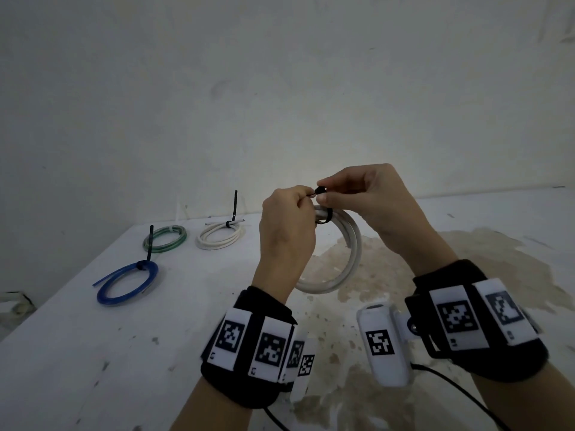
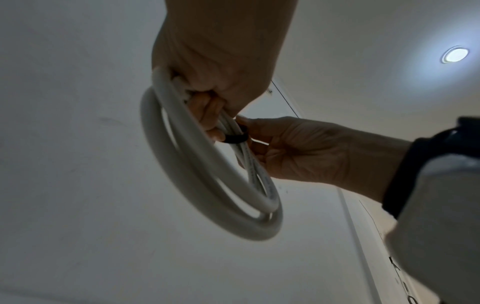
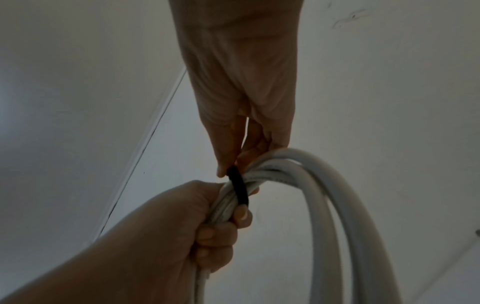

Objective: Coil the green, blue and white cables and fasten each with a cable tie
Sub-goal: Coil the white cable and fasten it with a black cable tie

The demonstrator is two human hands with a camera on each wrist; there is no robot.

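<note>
On the white table (image 1: pixel 93 353), finished coils lie at ten o'clock. The left hand (image 1: pixel 287 231) clamps the white cable coil (image 1: pixel 348 259); the right hand (image 1: pixel 367 200) pinches the black cable tie (image 1: pixel 320 190). Keep the loops bunched while cinching.

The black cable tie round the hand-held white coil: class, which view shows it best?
The right wrist view: the black cable tie arcs unobstructed over the white coil. The left wrist view shows a short band; the head view shows mostly its end, between fingertips.

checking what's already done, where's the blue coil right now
In the head view the blue coil lies flat on the white table at the left, nearest of three tied coils, with the green coil just behind it.
</note>
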